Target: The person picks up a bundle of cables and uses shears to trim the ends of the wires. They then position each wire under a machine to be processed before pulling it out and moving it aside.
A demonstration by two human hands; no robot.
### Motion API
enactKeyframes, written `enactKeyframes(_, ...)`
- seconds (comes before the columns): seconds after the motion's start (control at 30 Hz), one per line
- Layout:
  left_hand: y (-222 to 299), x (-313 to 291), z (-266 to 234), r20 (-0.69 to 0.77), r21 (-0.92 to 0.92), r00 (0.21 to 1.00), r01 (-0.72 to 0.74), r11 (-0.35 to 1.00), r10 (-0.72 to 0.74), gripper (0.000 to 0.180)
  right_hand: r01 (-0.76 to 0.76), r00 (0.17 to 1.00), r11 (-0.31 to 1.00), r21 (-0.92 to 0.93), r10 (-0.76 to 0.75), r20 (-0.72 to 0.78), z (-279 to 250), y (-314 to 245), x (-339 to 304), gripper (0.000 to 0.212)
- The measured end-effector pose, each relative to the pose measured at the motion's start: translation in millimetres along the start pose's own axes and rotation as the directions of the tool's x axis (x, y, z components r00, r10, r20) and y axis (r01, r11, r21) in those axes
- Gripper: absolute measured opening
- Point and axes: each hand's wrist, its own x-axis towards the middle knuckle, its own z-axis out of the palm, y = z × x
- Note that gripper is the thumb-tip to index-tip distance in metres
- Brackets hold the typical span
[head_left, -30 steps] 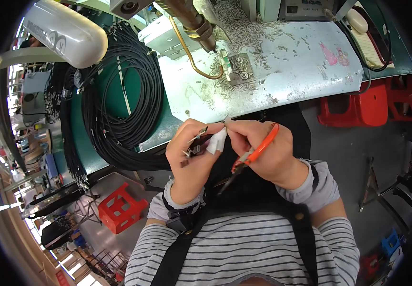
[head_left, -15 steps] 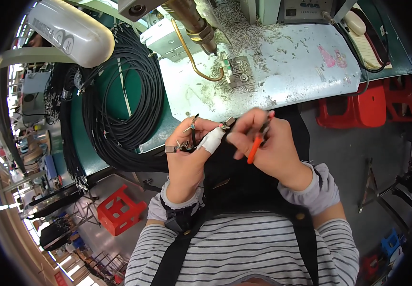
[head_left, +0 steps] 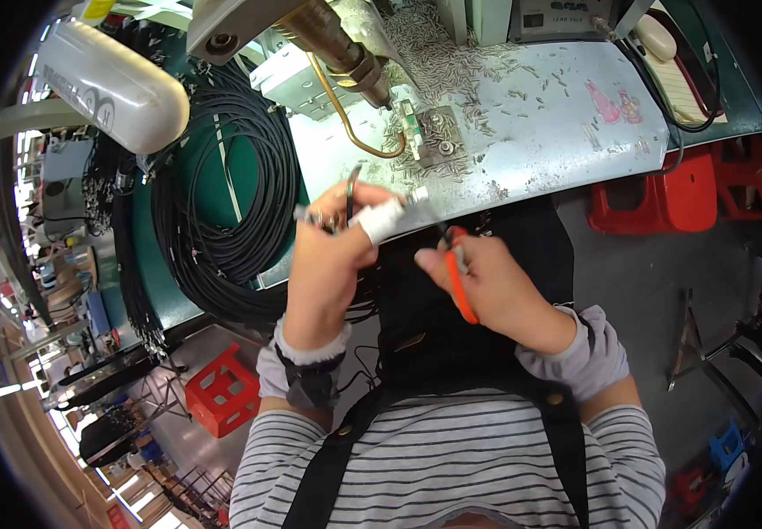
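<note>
Nearest, on the wearer's side of the pale metal-topped counter (head_left: 544, 145), the right hand (head_left: 497, 278) has its grip curled around an orange-handled metal hand tool (head_left: 457, 286); the blurred tips hide how far they part. It should feel stiff and be surest by the coated handles. Over the counter's near edge, the left hand (head_left: 328, 264), one digit wrapped in white, has a closed grip on small silver metal connectors (head_left: 418, 195), probably light, hard-shelled and slick with delicate ends, so best pinched by their shells. Left of the counter's pale top lies a coil of flexible-looking black cable (head_left: 281, 189); above its far part hangs a brown metal machine head (head_left: 332, 44).
</note>
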Motion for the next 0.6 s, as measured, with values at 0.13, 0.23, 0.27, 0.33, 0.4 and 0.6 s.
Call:
enactKeyframes(0.13,4.5,34.3,4.2,-0.037,-0.211,0.999,-0.040,0.977,0.033,0.008,-0.103,0.978,0.906,0.411,0.167,-0.123,-15.3,-21.9,12.4,0.019)
enactKeyframes(0.23,9.6,45.8,6.8,-0.021,-0.156,0.999,-0.028,0.987,0.025,0.009,0.085,0.929,0.913,0.398,0.072,-0.363,-23.7,-31.1,36.9,0.015)
enactKeyframes(0.27,11.4,47.4,7.5,-0.013,-0.129,1.000,-0.023,0.991,0.021,0.010,0.094,0.938,0.932,0.349,0.035,-0.346,-27.7,-29.8,48.9,0.014)
enactKeyframes(0.33,13.7,49.1,6.8,-0.008,-0.112,1.000,-0.006,0.994,0.005,0.010,0.112,0.952,0.962,0.250,-0.033,-0.303,-31.7,-27.6,65.0,0.014)
enactKeyframes(0.4,16.2,50.6,5.2,0.003,-0.080,1.000,0.022,0.997,-0.022,0.010,0.095,0.958,0.967,0.235,-0.024,-0.285,-33.4,-29.6,67.1,0.014)
enactKeyframes(0.6,18.5,55.3,-1.2,0.048,-0.088,0.998,0.054,0.995,-0.050,0.009,0.065,0.973,0.972,0.225,-0.012,-0.229,-35.2,-29.0,69.8,0.012)
